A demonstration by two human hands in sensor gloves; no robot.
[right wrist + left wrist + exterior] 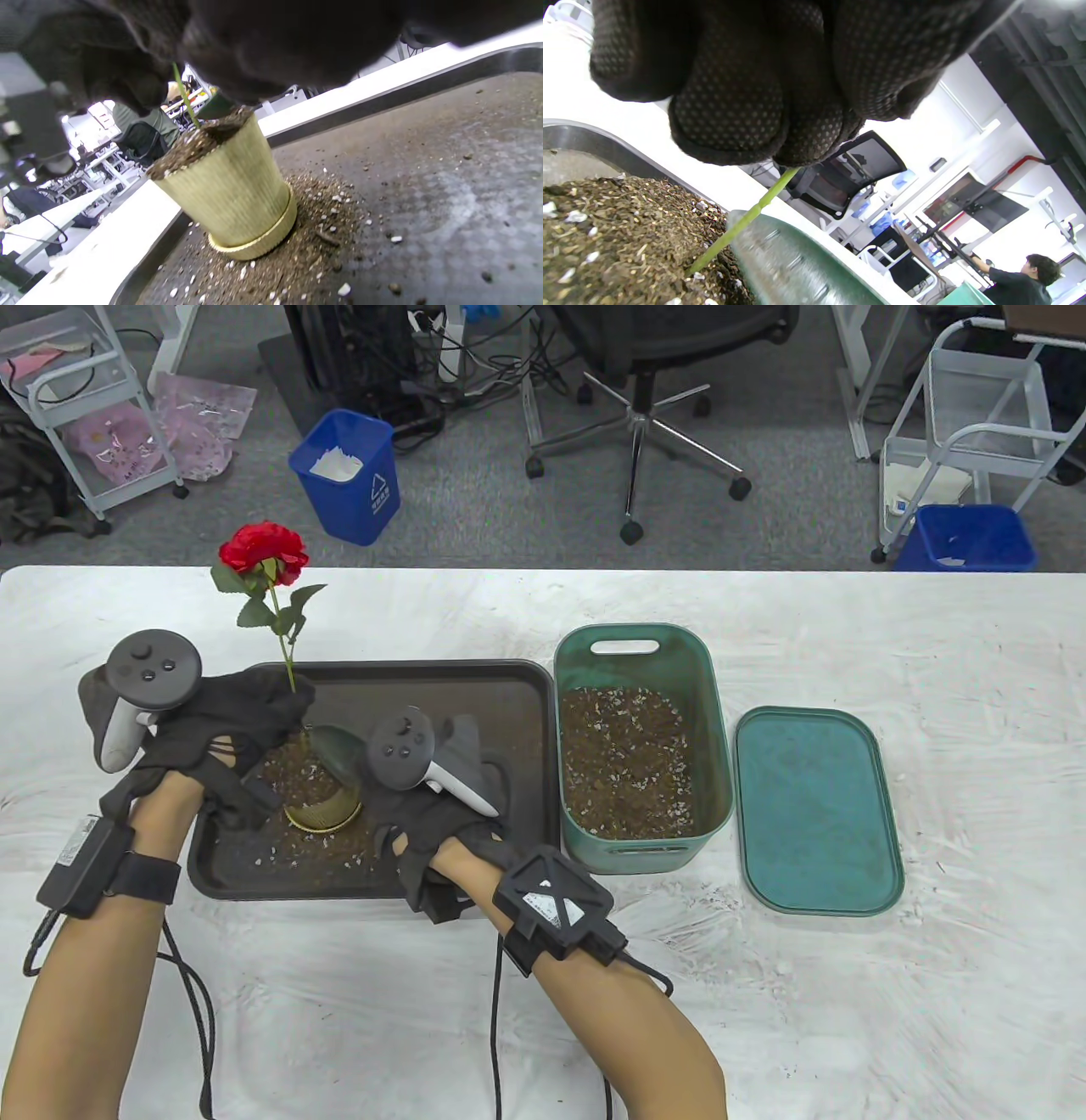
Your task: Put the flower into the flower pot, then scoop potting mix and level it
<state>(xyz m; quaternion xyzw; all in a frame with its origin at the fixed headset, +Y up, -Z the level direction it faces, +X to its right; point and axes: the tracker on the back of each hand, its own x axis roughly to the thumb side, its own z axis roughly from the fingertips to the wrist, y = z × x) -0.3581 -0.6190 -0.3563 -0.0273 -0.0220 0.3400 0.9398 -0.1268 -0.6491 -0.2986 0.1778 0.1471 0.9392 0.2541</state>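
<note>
On the tray (509,687), left of tabletop centre:
Left hand (229,729): fingers pinch stem (742,220), steadying flower (263,549) upright.
Right hand (441,806): scoop (335,746) tipped over pot (229,190); finger grip hidden.

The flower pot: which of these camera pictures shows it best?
The right wrist view: the flower pot shows whole from the side, ribbed wall, saucer base and heaped potting mix. In the table view both hands cover most of it, leaving only its lower rim. The left wrist view shows only the mix and the flower's stem, not the pot's wall.
</note>
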